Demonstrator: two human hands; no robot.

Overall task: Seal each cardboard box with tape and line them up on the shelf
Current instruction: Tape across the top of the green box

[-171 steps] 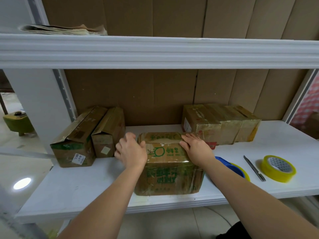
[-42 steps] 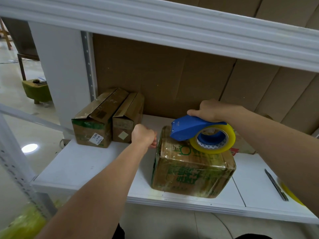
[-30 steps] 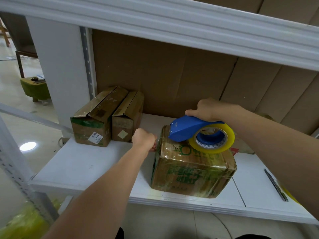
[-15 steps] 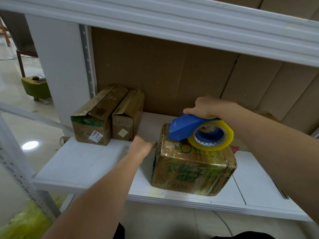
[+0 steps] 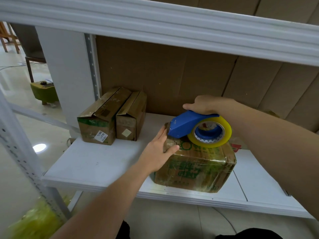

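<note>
the light was soft, even and fairly bright, with a round glare spot on the glossy floor (image 5: 39, 147) at left; wide-angle distortion bowed the upper shelf edge (image 5: 172, 31), and the lower left corner was smeared by blur, shadows faint

Front box (image 5: 195, 168): brown cardboard wrapped in glossy, wrinkled clear film.
Tape dispenser (image 5: 183, 125): smooth blue plastic, slight sheen.
Tape roll (image 5: 222, 135): glossy translucent yellow tape.
Shelf board (image 5: 103, 163): smooth matt white.
Back panel (image 5: 172, 78): matt brown cardboard.
Upright (image 5: 91, 64): perforated grey metal.
Floor (image 5: 22, 78): glossy pale tile.
</note>
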